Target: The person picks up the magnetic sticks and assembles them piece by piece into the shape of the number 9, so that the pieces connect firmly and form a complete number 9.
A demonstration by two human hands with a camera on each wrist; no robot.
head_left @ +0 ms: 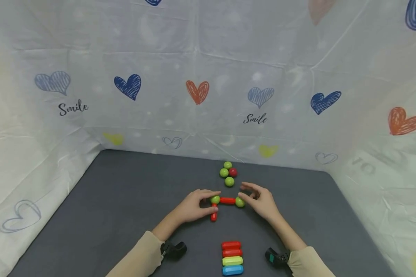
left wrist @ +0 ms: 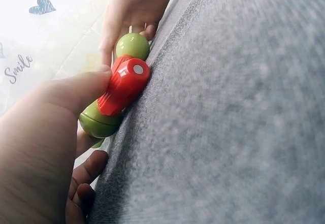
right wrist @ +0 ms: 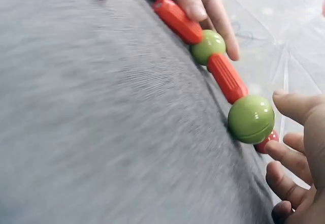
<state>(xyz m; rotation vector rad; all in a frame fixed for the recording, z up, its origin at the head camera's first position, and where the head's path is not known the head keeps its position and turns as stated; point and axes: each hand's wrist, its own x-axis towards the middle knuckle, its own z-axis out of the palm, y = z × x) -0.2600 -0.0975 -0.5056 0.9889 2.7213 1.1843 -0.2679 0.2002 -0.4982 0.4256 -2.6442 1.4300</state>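
Red rod (head_left: 227,200) lies flat at the middle of the grey mat (head_left: 107,200), capped by a green ball at each end: the left ball (head_left: 215,199) at its 9 o'clock, the right ball (head_left: 240,202) at its 3 o'clock. A second red rod (head_left: 213,214) runs from the left ball toward 6 o'clock.

My left hand (head_left: 194,206) pinches at that left ball and the second rod, thumb (left wrist: 76,89) pressed along the rod's side. My right hand (head_left: 261,200) sits at the right ball with fingers loosely curved; from the right wrist view the fingertips (right wrist: 292,104) look just off the ball, so I cannot tell whether it truly grips.

As I judge it, the joints are the risk: a sideways nudge from either hand could pop a ball loose and send it rolling, perhaps into the cluster of three green balls and one red ball (head_left: 228,173) at 12 o'clock.

Four spare rods (head_left: 232,258), two red, one green and one blue, lie stacked at 6 o'clock. A white sheet printed with hearts and "Smile" (head_left: 72,107) walls in the mat.
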